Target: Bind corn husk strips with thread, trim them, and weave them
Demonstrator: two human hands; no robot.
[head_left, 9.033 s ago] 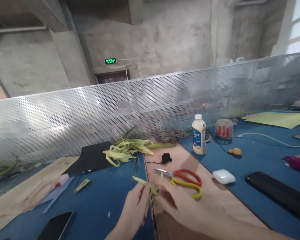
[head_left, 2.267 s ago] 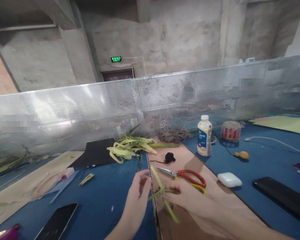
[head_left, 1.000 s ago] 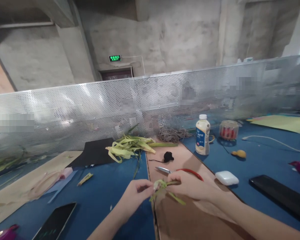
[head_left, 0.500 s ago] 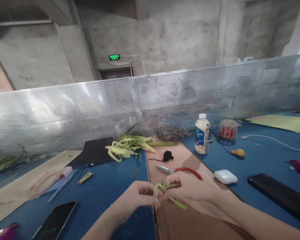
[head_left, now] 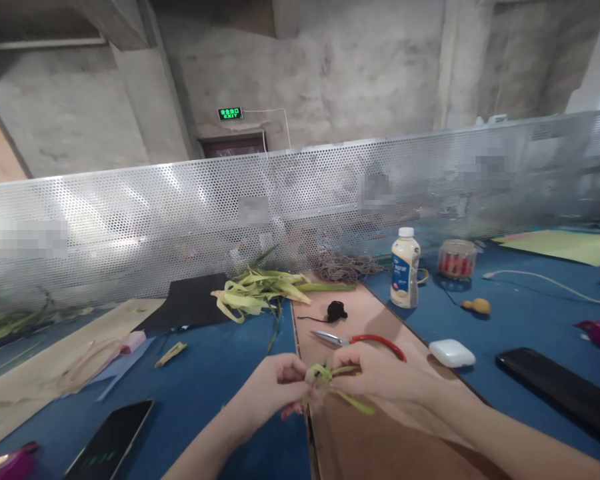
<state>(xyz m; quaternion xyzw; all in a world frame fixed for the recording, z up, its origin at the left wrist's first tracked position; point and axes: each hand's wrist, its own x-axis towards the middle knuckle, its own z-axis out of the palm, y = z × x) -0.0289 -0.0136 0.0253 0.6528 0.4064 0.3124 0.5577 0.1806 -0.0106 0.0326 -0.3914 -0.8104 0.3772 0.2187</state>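
Observation:
Between my hands is a pale green strip of leaf (head_left: 321,375), bent into a small loop or knot, with one end (head_left: 356,404) trailing down to the right. My left hand (head_left: 275,385) pinches its left side between thumb and fingers. On the other side, my right hand (head_left: 363,373) has its fingers closed on the strip near the knot. Fine detail at the fingertips is blurred. Just beyond my right hand lie scissors (head_left: 375,340) with red handles. A small black ball of thread (head_left: 337,311) rests farther back.
A heap of green leaves (head_left: 260,293) lies behind, beside black paper (head_left: 185,303). On the right stand a bottle (head_left: 405,270) and a clear jar (head_left: 457,260), with a white case (head_left: 451,353) and black phone (head_left: 560,387) nearer. Another phone (head_left: 110,440) is at left.
My left hand has shifted slightly up and turned, and its lower fingers now show beneath. The loop of leaf strip looks more folded down. My right hand has barely moved.

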